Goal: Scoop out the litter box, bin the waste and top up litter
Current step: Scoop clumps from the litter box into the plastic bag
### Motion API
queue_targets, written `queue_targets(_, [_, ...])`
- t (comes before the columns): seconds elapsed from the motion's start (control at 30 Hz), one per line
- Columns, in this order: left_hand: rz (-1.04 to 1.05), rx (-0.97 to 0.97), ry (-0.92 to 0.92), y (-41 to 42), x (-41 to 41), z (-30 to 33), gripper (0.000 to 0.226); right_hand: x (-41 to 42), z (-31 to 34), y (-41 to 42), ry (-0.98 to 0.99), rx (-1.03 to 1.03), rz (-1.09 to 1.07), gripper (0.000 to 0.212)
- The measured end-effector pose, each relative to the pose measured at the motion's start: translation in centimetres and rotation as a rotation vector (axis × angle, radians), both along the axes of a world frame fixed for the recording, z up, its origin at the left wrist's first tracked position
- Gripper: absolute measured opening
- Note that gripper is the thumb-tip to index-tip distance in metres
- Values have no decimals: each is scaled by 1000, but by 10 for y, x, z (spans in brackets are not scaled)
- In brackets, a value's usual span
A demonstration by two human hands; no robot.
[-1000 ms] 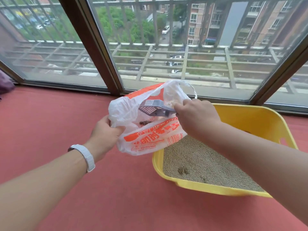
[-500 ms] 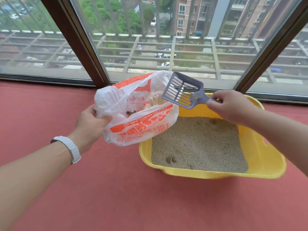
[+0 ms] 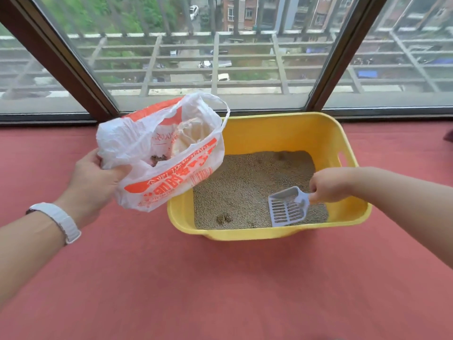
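Red matte flooring ran up to a dark-framed window, and on it sat our yellow moulded plastic litter box, rectangular with rounded corners and a slot handle in its right wall. Granular beige litter filled its base, with a dark clump near the front wall. Our left hand, a white ribbed watch band on its wrist, gripped the crinkled rim of a thin white plastic bag with orange print, held open above the box's left rim; brown waste lay inside. Our right hand closed round the handle of a grey slotted scoop, its blade resting on the litter at the front right corner. Floor lay open in front of the box. The scoop handle was hidden in our fist, and the bag's print was illegible.
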State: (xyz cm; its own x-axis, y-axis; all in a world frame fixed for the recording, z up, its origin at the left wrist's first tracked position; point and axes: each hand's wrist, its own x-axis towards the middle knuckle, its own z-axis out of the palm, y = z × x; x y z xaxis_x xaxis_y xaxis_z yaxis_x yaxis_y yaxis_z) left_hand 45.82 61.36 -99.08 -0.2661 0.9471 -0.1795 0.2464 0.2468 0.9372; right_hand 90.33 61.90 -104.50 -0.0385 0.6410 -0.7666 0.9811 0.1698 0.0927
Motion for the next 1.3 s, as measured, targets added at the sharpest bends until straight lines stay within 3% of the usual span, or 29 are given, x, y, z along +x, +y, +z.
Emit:
queue_targets(0.23, [14, -1, 1, -3, -2, 4, 31, -30, -28, 1, 77, 9, 49, 47])
queue_targets(0.4, [23, -14, 12, -2, -10, -1, 31, -54, -45, -2, 174, -7, 35, 32])
queue_targets(0.8, [54, 5, -7, -4, -20, 0, 32, -132, -80, 6, 224, -70, 84, 25])
queue_targets(1.07, [55, 18, 3, -10, -22, 3, 30, -141, -72, 3, 337, 133, 26, 20])
queue_targets(1.3, [45, 23, 3, -10, -19, 5, 30, -131, -63, -4, 489, 131, -77, 21])
